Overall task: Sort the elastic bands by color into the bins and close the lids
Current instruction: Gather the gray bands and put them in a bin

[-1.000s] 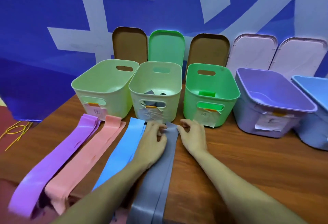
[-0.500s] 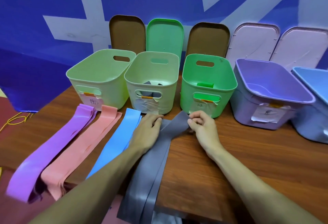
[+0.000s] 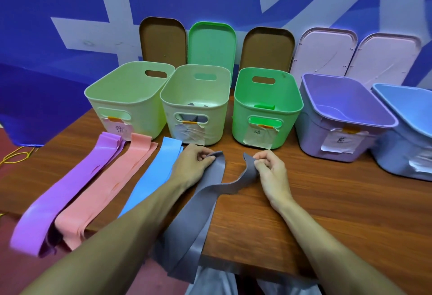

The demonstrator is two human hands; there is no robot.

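As hands (image 3: 190, 166) (image 3: 272, 169) pinch them, grey bands (image 3: 198, 215) seemingly diverge.

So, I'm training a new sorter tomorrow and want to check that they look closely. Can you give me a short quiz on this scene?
1. True or false: all five bins have their lids off.
2. The left hand and right hand each pinch a band of which colour? A purple, B grey, C pink.
3. Fill in: grey bands already lie in the ___ bin from the left.
Key: 1 true; 2 B; 3 second, the cream bin.
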